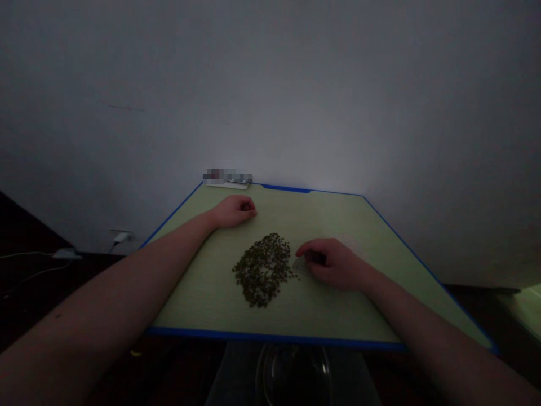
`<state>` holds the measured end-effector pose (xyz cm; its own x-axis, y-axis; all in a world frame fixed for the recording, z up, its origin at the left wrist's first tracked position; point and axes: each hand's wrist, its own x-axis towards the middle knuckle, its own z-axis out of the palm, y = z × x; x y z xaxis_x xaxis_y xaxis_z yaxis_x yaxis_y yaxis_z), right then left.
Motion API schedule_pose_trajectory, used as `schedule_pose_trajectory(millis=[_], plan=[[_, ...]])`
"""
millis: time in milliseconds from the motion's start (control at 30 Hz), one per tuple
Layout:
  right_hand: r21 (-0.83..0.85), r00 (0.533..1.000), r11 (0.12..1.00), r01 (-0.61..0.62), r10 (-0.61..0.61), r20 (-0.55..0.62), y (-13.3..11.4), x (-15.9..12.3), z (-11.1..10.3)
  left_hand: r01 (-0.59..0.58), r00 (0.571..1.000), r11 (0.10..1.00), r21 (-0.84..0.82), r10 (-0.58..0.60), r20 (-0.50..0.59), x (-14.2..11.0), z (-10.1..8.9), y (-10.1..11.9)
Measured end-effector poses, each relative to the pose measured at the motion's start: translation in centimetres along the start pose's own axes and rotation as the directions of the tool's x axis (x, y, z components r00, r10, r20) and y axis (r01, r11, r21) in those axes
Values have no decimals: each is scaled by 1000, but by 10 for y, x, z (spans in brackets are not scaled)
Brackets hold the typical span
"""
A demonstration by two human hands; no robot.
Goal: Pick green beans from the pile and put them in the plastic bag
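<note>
A loose, flat heap of small dark brownish-green seeds or grains (257, 270) lies spread on the pale table (203, 307), with a thin patch in its middle. Beyond the heap to the left, my left hand (235, 211) rests on the table, its fingers curled towards the thumb; the inside of its grip is hidden. Right beside the heap is my right hand (332, 262), fingers bent and thumb drawn in. Under its fingertips a faint, clear, streaky thing (300, 264) shows, too blurred to name. A few grains lie apart near these fingertips.
A shiny round bowl (261, 375) sits below the table's near edge, over my lap. At the far left corner lies a flat white object (228, 184), partly blurred out. Blue edging (279, 338) rims the table, and a wall (296, 113) stands behind. A plug (122, 237) and cables are at left.
</note>
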<state>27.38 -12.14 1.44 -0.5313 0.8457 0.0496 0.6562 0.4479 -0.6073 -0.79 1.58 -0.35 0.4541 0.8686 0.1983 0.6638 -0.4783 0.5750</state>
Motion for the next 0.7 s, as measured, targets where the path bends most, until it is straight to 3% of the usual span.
schedule_pose_trajectory(millis=[333,500,700], plan=[[-80,993,997,-2,-7,-116,2,3,1,4,1000,1000,-31,-4,10,0,0,1],[-34,996,999,38,-40,-75,1,2,2,11,1000,1000,-19,-11,3,0,0,0],[-24,998,1000,1,-2,-58,0,-1,3,3,1000,1000,-7,-3,8,0,0,-1]])
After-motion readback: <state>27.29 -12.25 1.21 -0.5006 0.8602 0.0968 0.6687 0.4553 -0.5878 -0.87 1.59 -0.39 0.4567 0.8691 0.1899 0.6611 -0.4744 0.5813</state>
